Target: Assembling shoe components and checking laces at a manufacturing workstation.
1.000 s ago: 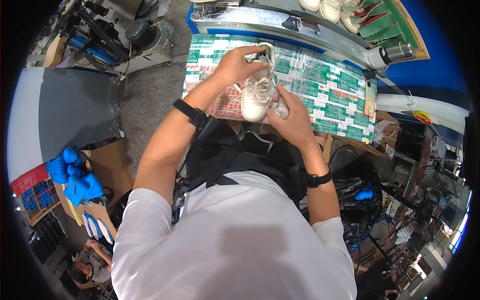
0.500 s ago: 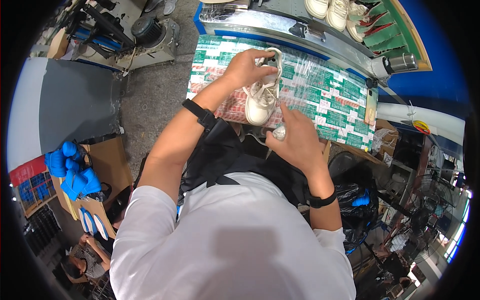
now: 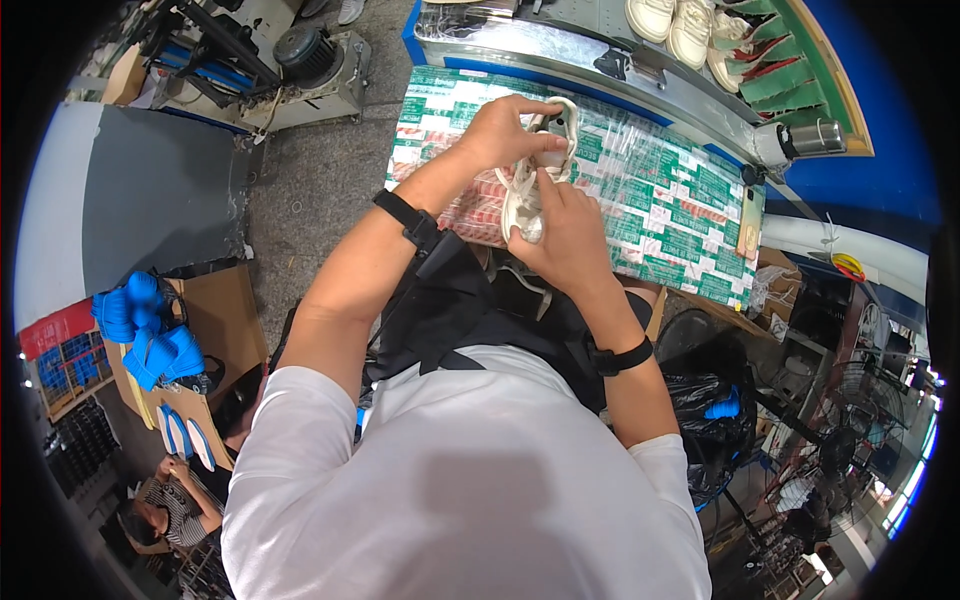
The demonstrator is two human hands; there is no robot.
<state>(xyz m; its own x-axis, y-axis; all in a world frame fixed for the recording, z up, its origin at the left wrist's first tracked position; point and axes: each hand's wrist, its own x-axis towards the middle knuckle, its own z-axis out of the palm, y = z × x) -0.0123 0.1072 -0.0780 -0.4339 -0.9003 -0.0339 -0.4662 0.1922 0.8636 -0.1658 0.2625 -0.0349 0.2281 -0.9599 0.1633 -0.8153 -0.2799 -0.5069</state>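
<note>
A cream-white lace-up sneaker (image 3: 524, 200) rests on the packed bundle with its toe toward me and its laces loose. My left hand (image 3: 508, 137) grips it at the ankle opening, thumb by the tongue (image 3: 552, 158) and fingers at the collar. My right hand (image 3: 568, 232) lies curled over the shoe's right side. Its index fingertip touches the lace area below the tongue, and its thumb is beside the toe. The palm is turned away, so whether the small whitish wad seen earlier is still inside is hidden.
Green-and-white printed tape wraps the bundle (image 3: 680, 225) under the shoe. Behind it runs a metal-edged machine bench (image 3: 540, 45) with several white shoes (image 3: 690, 30) and a green rack (image 3: 800, 85). A phone-like slab (image 3: 748, 225) lies at the right end. Another person (image 3: 180, 505) sits lower left.
My right hand has moved up and left onto the shoe, its index finger now at the laces. The whitish wad in it no longer shows clearly. My left hand keeps its grip.
</note>
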